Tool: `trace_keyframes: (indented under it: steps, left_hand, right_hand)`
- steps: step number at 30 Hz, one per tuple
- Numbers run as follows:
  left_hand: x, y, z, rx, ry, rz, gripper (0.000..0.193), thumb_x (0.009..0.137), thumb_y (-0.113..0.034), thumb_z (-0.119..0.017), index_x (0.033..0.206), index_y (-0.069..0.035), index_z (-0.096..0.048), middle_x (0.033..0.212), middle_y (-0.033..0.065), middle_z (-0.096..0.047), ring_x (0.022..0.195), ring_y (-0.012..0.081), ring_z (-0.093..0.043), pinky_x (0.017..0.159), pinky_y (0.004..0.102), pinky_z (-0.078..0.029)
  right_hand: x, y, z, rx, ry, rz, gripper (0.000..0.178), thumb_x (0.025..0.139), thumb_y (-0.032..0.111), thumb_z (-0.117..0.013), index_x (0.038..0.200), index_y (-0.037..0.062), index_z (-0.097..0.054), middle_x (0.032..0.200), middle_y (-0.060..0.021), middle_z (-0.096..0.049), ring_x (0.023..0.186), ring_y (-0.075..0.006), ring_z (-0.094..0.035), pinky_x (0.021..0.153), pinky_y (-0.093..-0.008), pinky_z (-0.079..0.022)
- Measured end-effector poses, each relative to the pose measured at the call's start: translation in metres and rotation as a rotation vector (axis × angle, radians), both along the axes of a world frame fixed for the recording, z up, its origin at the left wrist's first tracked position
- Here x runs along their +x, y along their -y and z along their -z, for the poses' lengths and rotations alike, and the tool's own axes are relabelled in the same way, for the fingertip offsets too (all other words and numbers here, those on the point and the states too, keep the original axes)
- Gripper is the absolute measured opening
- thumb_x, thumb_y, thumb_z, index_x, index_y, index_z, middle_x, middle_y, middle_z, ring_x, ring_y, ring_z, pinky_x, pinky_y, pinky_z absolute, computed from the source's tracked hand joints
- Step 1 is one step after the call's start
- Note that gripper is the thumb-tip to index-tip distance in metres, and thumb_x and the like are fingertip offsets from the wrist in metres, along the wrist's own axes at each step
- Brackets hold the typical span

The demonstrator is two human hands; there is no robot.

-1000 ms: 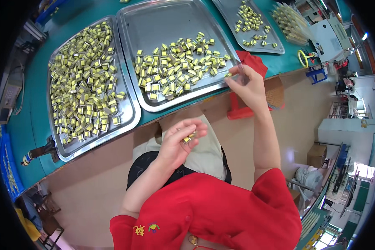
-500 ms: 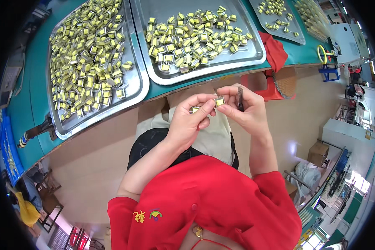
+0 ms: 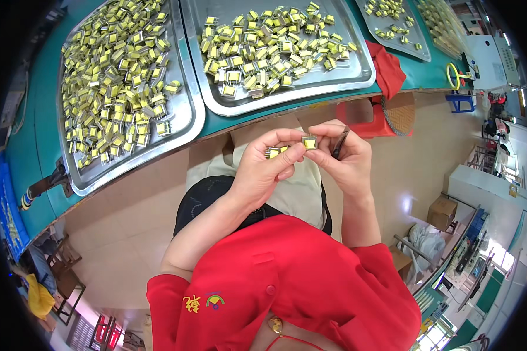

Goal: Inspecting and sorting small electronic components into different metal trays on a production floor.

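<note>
R hand (image 3: 349, 162) pinches yellow comp (image 3: 310, 143); L hand (image 3: 262, 168) w/ more comps (image 3: 272, 152)

Red shirt (image 3: 316, 269) carries one yellow character (image 3: 191, 303) on the person's left side, right next to a small arched multicolour emblem (image 3: 215, 301). Faint marks above the emblem: too small to read.

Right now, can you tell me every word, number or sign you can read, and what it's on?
Shirt: one yellow stitched character beside a small, colourful arched badge; I won't copy the writing.
Held parts: no writing can be made out.
White machine: any writing is too small to read.
Nothing else is clear enough to read.
</note>
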State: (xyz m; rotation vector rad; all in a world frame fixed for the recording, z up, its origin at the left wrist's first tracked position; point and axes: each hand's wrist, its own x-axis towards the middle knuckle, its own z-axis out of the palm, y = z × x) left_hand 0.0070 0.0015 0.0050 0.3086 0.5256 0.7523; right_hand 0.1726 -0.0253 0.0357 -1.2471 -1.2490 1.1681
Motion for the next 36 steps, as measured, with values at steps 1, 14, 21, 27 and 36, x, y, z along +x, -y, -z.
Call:
trace_keyframes:
  steps: [1,14,21,27,36]
  left_hand:
    - [0.0,0.0,0.0,0.0,0.001,0.0,0.02,0.085,-0.006,-0.063,0.104,-0.001,-0.058,0.087,0.002,-0.058,0.059,0.0023,-0.04,0.049,0.0175,-0.03]
    - [0.0,0.002,0.004,0.011,0.006,0.024,0.023,0.089,-0.01,-0.058,0.109,0.0,-0.058,0.088,0.0032,-0.058,0.07,0.0043,-0.05,0.048,0.0174,-0.03]
    - [-0.004,0.0,0.005,-0.017,0.082,0.098,0.026,0.093,-0.017,-0.052,0.111,0.001,-0.059,0.089,0.0025,-0.059,0.073,0.004,-0.05,0.048,0.0169,-0.029]
    - [-0.003,-0.001,0.003,-0.008,0.113,0.12,0.027,0.094,-0.015,-0.051,0.115,0.001,-0.057,0.091,0.0023,-0.058,0.075,0.0038,-0.049,0.048,0.0171,-0.029]
    - [-0.004,0.0,0.001,0.206,-0.059,0.094,0.035,0.088,-0.003,-0.056,0.123,-0.002,-0.051,0.111,0.0084,-0.058,0.077,0.005,-0.05,0.05,0.0169,-0.031]
  right_hand:
    - [0.0,0.0,0.0,0.0,0.001,0.0,0.035,0.073,-0.008,-0.068,0.106,-0.0039,-0.059,0.088,-0.0014,-0.051,0.062,-0.0028,-0.042,0.054,-0.0167,-0.034]
    - [-0.01,-0.001,-0.003,0.123,0.208,-0.005,0.04,0.071,-0.01,-0.069,0.109,-0.002,-0.061,0.084,0.0005,-0.046,0.062,-0.0033,-0.039,0.055,-0.0176,-0.031]
    - [-0.004,0.003,-0.002,0.018,0.189,0.062,0.036,0.071,-0.008,-0.07,0.105,-0.0029,-0.061,0.082,0.0007,-0.044,0.061,-0.0035,-0.039,0.055,-0.0176,-0.031]
    - [-0.001,0.005,0.004,0.049,0.116,0.037,0.031,0.072,-0.01,-0.067,0.103,-0.0043,-0.06,0.083,-0.0005,-0.045,0.065,-0.0057,-0.042,0.058,-0.0192,-0.034]
    - [-0.003,0.007,0.004,0.07,-0.006,0.07,0.034,0.074,-0.011,-0.067,0.105,-0.003,-0.057,0.082,0.0003,-0.046,0.068,-0.0052,-0.042,0.06,-0.0187,-0.035]
